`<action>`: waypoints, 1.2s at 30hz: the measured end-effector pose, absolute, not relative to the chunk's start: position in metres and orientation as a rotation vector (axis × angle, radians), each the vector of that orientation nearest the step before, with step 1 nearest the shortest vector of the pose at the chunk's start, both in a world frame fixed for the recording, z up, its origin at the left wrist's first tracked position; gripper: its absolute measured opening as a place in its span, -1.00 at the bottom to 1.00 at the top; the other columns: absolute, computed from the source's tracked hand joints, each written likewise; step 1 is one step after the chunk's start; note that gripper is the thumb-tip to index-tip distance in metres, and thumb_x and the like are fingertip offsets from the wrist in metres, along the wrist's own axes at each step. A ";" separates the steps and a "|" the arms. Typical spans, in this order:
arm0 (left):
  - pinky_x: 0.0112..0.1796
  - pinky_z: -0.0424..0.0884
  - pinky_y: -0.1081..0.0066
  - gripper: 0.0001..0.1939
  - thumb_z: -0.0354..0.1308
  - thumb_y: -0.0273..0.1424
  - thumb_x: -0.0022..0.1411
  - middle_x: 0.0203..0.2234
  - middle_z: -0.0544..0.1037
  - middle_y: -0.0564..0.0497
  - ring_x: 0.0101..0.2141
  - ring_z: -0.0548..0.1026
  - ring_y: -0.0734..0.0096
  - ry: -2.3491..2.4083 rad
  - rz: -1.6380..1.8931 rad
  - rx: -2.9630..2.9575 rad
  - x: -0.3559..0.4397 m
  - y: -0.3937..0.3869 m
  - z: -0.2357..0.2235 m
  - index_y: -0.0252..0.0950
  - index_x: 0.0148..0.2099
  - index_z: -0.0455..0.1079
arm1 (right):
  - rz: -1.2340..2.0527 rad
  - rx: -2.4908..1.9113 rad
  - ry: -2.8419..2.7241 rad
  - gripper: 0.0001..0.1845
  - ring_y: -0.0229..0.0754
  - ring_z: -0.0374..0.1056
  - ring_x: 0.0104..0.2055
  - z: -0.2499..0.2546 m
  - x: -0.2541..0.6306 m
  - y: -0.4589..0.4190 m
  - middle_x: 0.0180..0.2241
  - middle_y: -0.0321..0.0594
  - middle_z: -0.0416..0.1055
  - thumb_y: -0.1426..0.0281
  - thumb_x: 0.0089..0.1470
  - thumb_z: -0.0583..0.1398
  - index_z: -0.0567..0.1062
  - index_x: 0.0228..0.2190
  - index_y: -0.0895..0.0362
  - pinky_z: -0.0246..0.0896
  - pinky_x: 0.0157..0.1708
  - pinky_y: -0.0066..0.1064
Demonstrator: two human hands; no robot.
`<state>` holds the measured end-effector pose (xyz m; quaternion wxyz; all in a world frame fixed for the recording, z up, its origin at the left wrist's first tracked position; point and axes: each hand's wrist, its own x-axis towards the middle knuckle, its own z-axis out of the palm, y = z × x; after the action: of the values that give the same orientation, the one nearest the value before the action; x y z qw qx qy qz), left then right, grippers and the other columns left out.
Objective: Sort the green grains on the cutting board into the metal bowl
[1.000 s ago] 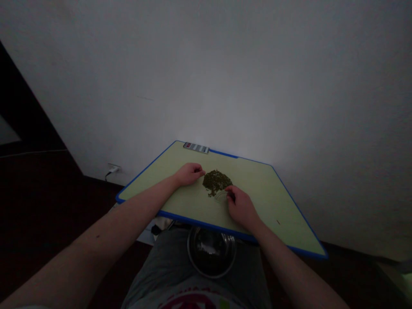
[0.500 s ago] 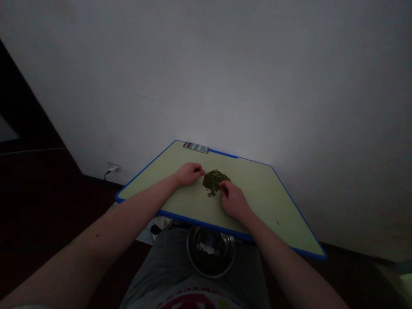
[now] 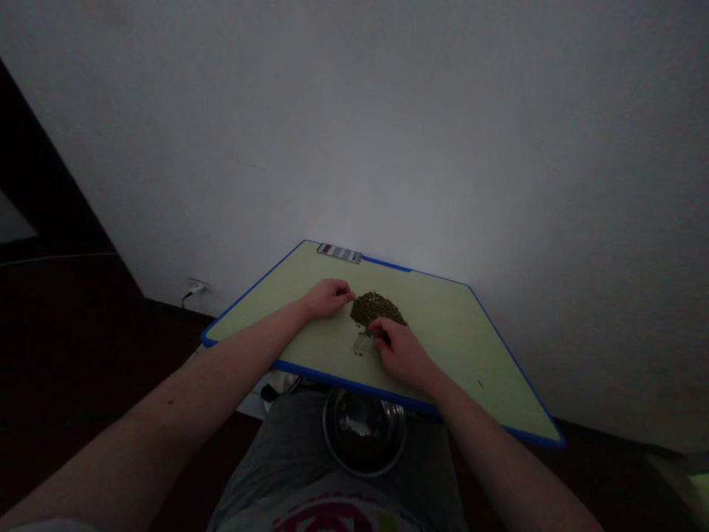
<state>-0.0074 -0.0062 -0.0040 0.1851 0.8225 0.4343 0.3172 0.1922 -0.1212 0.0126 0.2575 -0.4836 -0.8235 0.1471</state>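
Note:
A pile of small dark green-brown grains [image 3: 377, 307] lies in the middle of a pale yellow-green board [image 3: 443, 318] with a blue rim. At the pile's left edge rests my left hand [image 3: 329, 297], its fingers curled in and the tips close to the grains; what they hold, if anything, is hidden. My right hand [image 3: 403, 352] is bent over the near side of the pile with fingers curled and fingertips at the grains. Just left of those fingertips, a few loose grains [image 3: 360, 344] show as blurred streaks on the board. Whether the right fingers pinch any grains cannot be seen.
A phone [image 3: 340, 253] with a lit screen lies at the board's far edge, by the wall [image 3: 365, 133]. Below the near edge, a metal bowl [image 3: 399, 428] sits on my lap with dark contents. A single dark bit [image 3: 481, 383] lies at the board's right.
My right hand moved left over the pile, then back toward the near edge, and a few grains came along toward me. The left hand has stayed in place.

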 end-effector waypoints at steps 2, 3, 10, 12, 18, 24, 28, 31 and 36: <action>-0.53 0.06 0.47 -0.67 -0.03 -0.18 0.08 -0.68 0.27 0.11 -0.59 0.20 0.55 1.230 0.891 2.318 -0.007 -0.006 -0.004 -0.33 -0.50 0.32 | 0.421 -1.315 -2.238 -0.73 -0.24 0.26 -0.33 0.013 0.194 -0.128 -0.39 -0.24 0.38 0.59 -0.04 0.05 0.37 -0.26 0.15 0.12 -0.27 -0.40; -0.53 0.06 0.47 -0.67 -0.03 -0.17 0.08 -0.68 0.28 0.11 -0.59 0.20 0.54 1.231 0.892 2.319 -0.007 -0.006 -0.004 -0.33 -0.50 0.32 | 0.426 -1.316 -2.233 -0.73 -0.23 0.26 -0.33 0.013 0.195 -0.131 -0.38 -0.23 0.38 0.59 -0.04 0.05 0.37 -0.25 0.15 0.12 -0.27 -0.40; -0.53 0.08 0.48 -0.66 -0.03 -0.16 0.08 -0.67 0.29 0.10 -0.58 0.21 0.54 1.233 0.897 2.312 -0.006 -0.004 -0.007 -0.33 -0.50 0.33 | 0.508 -1.293 -2.229 -0.74 -0.25 0.26 -0.32 0.016 0.203 -0.150 -0.35 -0.23 0.38 0.60 -0.05 0.05 0.36 -0.27 0.14 0.13 -0.28 -0.41; -0.52 0.09 0.48 -0.67 -0.03 -0.17 0.08 -0.66 0.30 0.10 -0.57 0.22 0.54 1.221 0.902 2.307 -0.007 -0.003 -0.008 -0.33 -0.49 0.33 | 0.516 -1.306 -2.228 -0.74 -0.25 0.26 -0.33 0.017 0.205 -0.154 -0.36 -0.23 0.38 0.60 -0.04 0.05 0.36 -0.27 0.14 0.13 -0.29 -0.41; -0.53 0.09 0.48 -0.67 -0.02 -0.16 0.08 -0.66 0.30 0.10 -0.58 0.22 0.54 1.236 0.902 2.313 -0.007 -0.004 -0.007 -0.33 -0.49 0.33 | 0.538 -1.296 -2.233 -0.73 -0.24 0.26 -0.31 0.018 0.208 -0.157 -0.34 -0.22 0.38 0.60 -0.05 0.05 0.36 -0.26 0.15 0.12 -0.27 -0.40; -0.52 0.08 0.47 -0.66 -0.03 -0.16 0.08 -0.67 0.28 0.10 -0.58 0.21 0.54 1.233 0.896 2.316 -0.007 -0.006 -0.004 -0.33 -0.51 0.32 | 0.589 -1.330 -2.201 -0.73 -0.26 0.27 -0.35 0.017 0.207 -0.162 -0.38 -0.24 0.38 0.60 -0.06 0.04 0.37 -0.27 0.14 0.13 -0.32 -0.42; -0.52 0.08 0.47 -0.67 -0.03 -0.17 0.08 -0.67 0.27 0.11 -0.58 0.20 0.54 1.224 0.887 2.312 -0.007 -0.005 -0.005 -0.33 -0.50 0.32 | 0.619 -1.381 -2.144 -0.76 -0.26 0.27 -0.38 0.017 0.208 -0.168 -0.41 -0.25 0.38 0.58 -0.06 0.04 0.36 -0.30 0.14 0.14 -0.34 -0.42; -0.52 0.07 0.47 -0.67 -0.03 -0.17 0.08 -0.67 0.28 0.10 -0.58 0.20 0.54 1.227 0.882 2.315 -0.007 -0.005 -0.005 -0.33 -0.50 0.32 | 0.637 -1.406 -2.118 -0.77 -0.26 0.27 -0.39 0.017 0.210 -0.169 -0.41 -0.25 0.38 0.56 -0.05 0.05 0.36 -0.29 0.14 0.15 -0.36 -0.42; -0.52 0.07 0.47 -0.67 -0.03 -0.17 0.08 -0.67 0.29 0.10 -0.58 0.21 0.54 1.236 0.883 2.322 -0.007 -0.005 -0.005 -0.33 -0.50 0.32 | 0.666 -1.390 -2.103 -0.78 -0.26 0.28 -0.37 0.015 0.213 -0.170 -0.40 -0.25 0.38 0.55 -0.03 0.04 0.37 -0.29 0.14 0.15 -0.35 -0.43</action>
<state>-0.0073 -0.0054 -0.0047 0.1824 0.8227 0.4380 0.3130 0.2130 -0.1704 0.0148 0.2640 -0.5143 -0.7779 0.2462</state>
